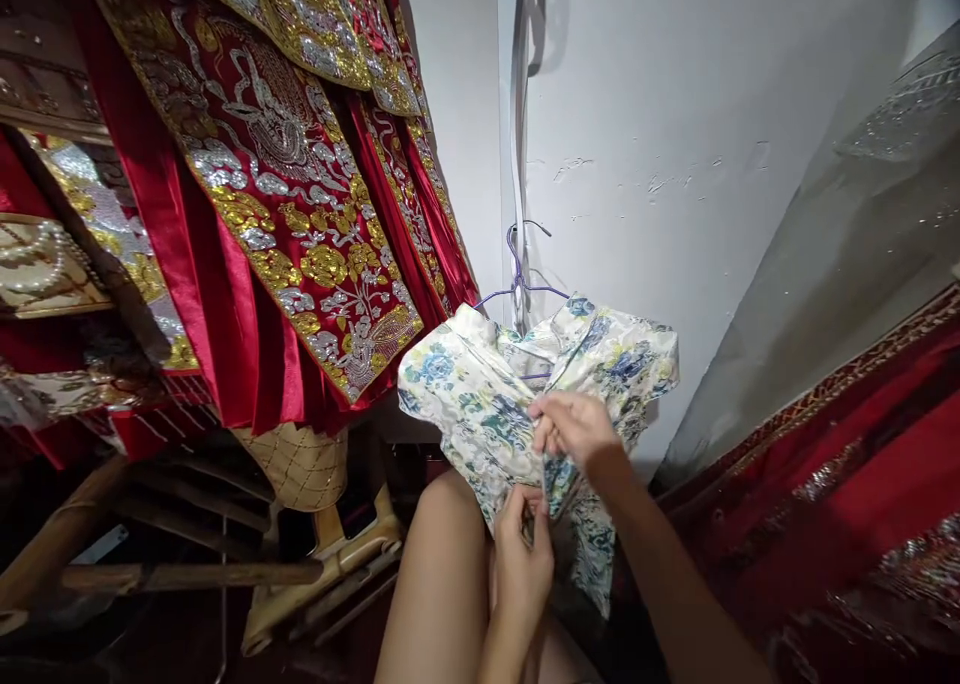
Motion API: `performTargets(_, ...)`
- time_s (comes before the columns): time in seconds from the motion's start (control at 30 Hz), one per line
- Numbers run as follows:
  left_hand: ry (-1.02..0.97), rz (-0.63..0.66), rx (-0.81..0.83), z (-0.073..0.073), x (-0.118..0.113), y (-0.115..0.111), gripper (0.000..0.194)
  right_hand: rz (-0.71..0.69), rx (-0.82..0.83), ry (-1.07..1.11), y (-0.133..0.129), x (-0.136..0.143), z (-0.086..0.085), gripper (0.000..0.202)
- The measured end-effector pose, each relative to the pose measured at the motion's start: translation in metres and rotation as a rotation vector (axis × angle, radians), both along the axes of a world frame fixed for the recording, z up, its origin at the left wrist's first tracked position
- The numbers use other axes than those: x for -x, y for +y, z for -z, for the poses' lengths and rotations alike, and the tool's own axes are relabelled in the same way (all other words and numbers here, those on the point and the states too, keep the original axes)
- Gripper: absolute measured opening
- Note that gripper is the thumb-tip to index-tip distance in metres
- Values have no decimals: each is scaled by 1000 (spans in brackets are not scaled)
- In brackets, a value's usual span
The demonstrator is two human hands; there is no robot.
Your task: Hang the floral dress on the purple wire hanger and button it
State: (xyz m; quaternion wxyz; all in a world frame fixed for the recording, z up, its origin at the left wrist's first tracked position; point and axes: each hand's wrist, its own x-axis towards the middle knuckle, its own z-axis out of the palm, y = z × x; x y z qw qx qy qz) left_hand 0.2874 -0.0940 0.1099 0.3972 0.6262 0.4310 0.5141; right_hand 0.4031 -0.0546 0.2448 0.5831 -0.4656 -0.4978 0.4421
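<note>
Floral blouse [472, 404] hangs on a purple hanger [517, 274] before the white wall [637, 194], 2 hands pinching its front: right hand [577, 429] above, left hand [523, 554] below; red embroidered garment [300, 164] crowds the left sleeve, wall shows past the right

Mostly cloth, dull matt through high gloss.
Floral top [487, 424], centre: thin, creased, matt cloth. Hanger [519, 282] above it: smooth, slim wire, coating unclear. Red costume [322, 254], upper left: glossy satin pleats, panels rough with glittery metallic sequins. Wall [645, 114], upper right: smooth matt paint, flaking in spots. Bamboo frame [195, 576], lower left: smooth, faint sheen. Red cloth [885, 509], lower right: rough, glittery bands.
</note>
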Motion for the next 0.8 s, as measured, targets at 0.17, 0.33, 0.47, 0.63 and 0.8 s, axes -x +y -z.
performTargets(0.17, 64, 48, -36, 11, -12, 7, 23, 48, -100, 32, 40, -12, -56, 26)
performTargets(0.33, 77, 55, -13, 19, -5, 14, 20, 33, -170, 59, 44, -8, -65, 20)
performTargets(0.47, -30, 57, -58, -25, 5, 31, 18, 1, -196, -4, 36, -2, -54, 20)
performTargets(0.63, -49, -47, -475, -143, 14, 74, 35, -13, -212, -23, 24, 1, -57, 17)
performTargets(0.8, 432, -16, -839, -202, 15, 98, 19, 50, -308, -130, 24, -7, -55, 20)
